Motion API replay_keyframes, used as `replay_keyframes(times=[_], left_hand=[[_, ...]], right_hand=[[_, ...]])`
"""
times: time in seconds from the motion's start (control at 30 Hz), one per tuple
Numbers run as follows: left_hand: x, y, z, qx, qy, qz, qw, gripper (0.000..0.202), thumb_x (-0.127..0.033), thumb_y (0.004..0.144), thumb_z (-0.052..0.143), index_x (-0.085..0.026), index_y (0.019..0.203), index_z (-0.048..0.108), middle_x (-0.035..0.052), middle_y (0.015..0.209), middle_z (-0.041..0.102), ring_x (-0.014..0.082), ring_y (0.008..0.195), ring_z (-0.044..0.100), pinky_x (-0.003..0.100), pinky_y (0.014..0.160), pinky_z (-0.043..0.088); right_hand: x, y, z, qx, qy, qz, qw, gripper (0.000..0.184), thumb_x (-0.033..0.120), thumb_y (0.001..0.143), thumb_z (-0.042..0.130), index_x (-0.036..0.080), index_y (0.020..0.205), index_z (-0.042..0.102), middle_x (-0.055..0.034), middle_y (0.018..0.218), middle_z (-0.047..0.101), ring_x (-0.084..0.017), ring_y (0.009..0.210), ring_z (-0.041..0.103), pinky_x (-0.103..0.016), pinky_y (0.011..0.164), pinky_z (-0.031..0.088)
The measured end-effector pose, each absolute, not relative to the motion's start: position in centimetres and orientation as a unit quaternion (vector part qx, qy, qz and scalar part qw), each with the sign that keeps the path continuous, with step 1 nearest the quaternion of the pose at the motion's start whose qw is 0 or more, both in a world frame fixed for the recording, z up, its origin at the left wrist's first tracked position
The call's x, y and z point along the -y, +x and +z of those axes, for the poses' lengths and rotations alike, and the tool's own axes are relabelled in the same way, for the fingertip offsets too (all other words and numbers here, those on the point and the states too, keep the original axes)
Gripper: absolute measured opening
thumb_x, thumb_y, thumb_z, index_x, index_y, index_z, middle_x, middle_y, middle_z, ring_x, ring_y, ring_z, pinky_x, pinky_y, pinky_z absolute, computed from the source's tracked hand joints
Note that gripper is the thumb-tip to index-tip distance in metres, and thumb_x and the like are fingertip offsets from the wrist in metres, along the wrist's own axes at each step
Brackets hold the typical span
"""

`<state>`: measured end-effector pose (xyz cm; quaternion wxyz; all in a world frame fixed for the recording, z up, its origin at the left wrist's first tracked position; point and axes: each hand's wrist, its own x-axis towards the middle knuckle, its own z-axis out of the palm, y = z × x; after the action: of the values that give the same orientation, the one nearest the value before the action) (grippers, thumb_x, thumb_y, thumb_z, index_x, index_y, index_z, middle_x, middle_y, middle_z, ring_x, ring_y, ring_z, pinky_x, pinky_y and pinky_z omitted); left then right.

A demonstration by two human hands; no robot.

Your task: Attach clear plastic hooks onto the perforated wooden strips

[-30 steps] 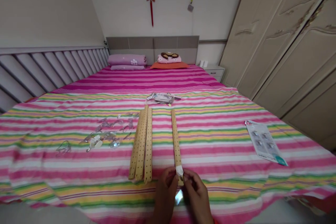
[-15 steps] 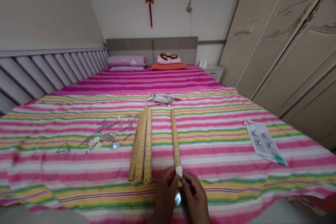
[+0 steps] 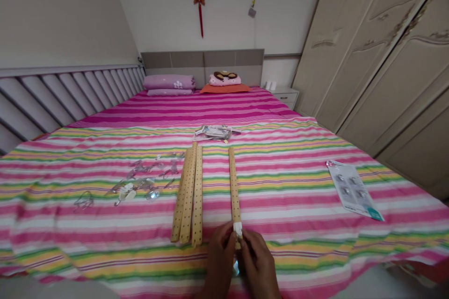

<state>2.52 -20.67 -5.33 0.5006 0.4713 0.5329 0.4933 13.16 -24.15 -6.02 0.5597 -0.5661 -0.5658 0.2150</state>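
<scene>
A single perforated wooden strip point(image 3: 234, 187) points away from me on the striped bed cover. My left hand point(image 3: 221, 245) and my right hand point(image 3: 257, 252) pinch its near end from either side. A small white piece point(image 3: 237, 229) lies across the strip between my fingertips; whether it is wrapped round or just resting on it, I cannot tell. Something shiny and clear point(image 3: 236, 267) shows between my hands, partly hidden. To the left, several similar wooden strips point(image 3: 188, 196) lie side by side.
Clear plastic pieces and hooks point(image 3: 140, 183) are scattered at the left, with a bent wire point(image 3: 84, 201) beyond them. A blister pack point(image 3: 354, 190) lies at the right. Clear packaging point(image 3: 215, 132) sits past the strips. Pillows point(image 3: 170, 83) rest by the headboard point(image 3: 233, 58).
My hands, the white piece and the near end of the strip have shifted very slightly left. The grip stays the same.
</scene>
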Motion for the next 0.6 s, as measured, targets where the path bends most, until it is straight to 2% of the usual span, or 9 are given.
replay_keyframes(times=[0.37,0.6], left_hand=[[20.7,2.2,-5.9,-0.573,0.551,0.454,0.402,0.033,-0.033,0.076,0.056,-0.017,0.099,0.072,0.0106,0.103,0.069,0.025,0.1,0.062,0.039,0.093,0.047],[20.6,2.1,-6.0,-0.569,0.555,0.465,0.389,0.027,-0.03,0.074,0.058,-0.018,0.093,0.073,0.0102,0.099,0.07,0.025,0.096,0.063,0.038,0.09,0.048]], right_hand=[[24.5,12.9,-7.1,0.621,-0.568,0.123,0.526,0.029,0.021,0.091,0.044,0.021,0.114,0.062,-0.0108,0.104,0.066,-0.021,0.095,0.065,-0.03,0.079,0.056],[24.0,13.3,-6.6,0.638,-0.563,0.149,0.503,0.027,0.021,0.091,0.042,0.02,0.106,0.065,-0.0109,0.096,0.067,-0.021,0.089,0.065,-0.031,0.077,0.056]])
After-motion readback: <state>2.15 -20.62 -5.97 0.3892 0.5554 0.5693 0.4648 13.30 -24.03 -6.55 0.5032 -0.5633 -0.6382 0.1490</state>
